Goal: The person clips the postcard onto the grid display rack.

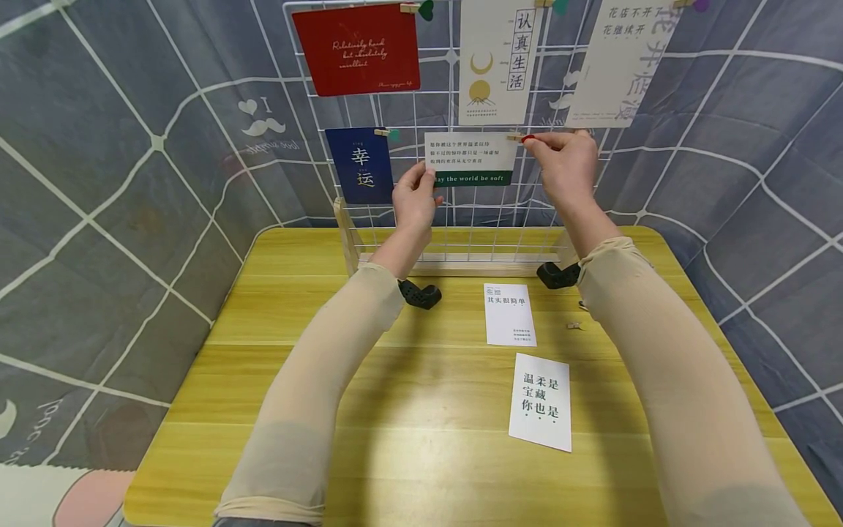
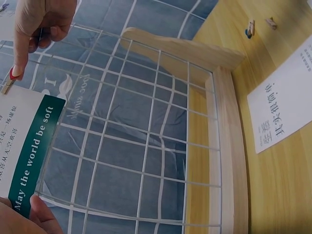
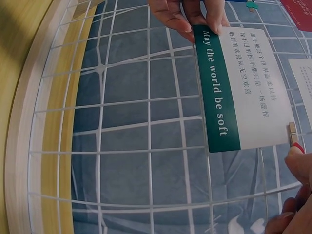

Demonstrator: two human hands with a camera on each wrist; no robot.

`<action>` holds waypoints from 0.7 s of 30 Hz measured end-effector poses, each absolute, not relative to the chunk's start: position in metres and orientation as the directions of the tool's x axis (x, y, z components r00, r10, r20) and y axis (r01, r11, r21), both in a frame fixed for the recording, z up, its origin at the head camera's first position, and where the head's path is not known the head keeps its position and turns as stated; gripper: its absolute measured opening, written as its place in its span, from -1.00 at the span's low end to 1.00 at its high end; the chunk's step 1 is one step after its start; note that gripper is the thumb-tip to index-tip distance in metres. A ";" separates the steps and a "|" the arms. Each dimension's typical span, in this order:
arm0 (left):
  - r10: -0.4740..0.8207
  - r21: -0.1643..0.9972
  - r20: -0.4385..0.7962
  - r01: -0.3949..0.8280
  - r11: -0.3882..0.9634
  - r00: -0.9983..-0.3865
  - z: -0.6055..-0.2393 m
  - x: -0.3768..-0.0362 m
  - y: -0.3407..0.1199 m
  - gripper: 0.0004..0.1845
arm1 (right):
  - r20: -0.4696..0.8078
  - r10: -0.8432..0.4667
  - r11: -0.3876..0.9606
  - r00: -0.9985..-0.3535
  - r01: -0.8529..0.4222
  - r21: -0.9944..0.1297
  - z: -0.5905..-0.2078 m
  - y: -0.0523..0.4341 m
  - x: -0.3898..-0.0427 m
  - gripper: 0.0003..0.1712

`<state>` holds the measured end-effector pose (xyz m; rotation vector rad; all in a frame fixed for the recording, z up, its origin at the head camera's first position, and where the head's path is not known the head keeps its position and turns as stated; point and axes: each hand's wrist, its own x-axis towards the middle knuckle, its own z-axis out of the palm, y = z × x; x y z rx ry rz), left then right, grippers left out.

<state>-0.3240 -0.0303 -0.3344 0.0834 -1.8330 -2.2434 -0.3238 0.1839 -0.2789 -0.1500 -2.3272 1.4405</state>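
A white card with a green band (image 1: 470, 157) lies flat against the white wire grid rack (image 1: 461, 216). My left hand (image 1: 416, 197) pinches its lower left corner, thumb in front. At the upper right corner my right hand (image 1: 568, 162) pinches a small wooden clothespin (image 3: 292, 131) with a red ornament (image 1: 527, 138) on its end. In the right wrist view the clothespin sits at the card's edge. To the left of this card, a blue card (image 1: 359, 166) hangs from a clothespin with a green ornament (image 1: 393, 135).
Above hang a red card (image 1: 358, 50) and two white cards, one with a gold moon (image 1: 498, 62), another with grey lettering (image 1: 622, 62). Two white cards (image 1: 511, 315) (image 1: 540, 401) and a loose clothespin (image 1: 574, 326) lie on the wooden table (image 1: 276, 344). A wooden base (image 1: 461, 265) carries the grid.
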 end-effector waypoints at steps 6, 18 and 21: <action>-0.216 0.972 0.113 0.153 -0.177 -0.970 -0.333 -0.323 -0.030 -0.65 | 0.275 0.294 0.449 -0.915 -0.121 -0.885 -0.279 0.184 -0.325 -0.59; -0.214 0.971 0.111 0.152 -0.184 -0.971 -0.335 -0.324 -0.031 -0.63 | 0.305 0.292 0.437 -0.906 -0.157 -0.886 -0.284 0.185 -0.325 -0.58; -0.209 0.968 0.119 0.160 -0.192 -0.971 -0.336 -0.323 -0.031 -0.65 | 0.320 0.289 0.441 -0.902 -0.171 -0.881 -0.285 0.186 -0.325 -0.58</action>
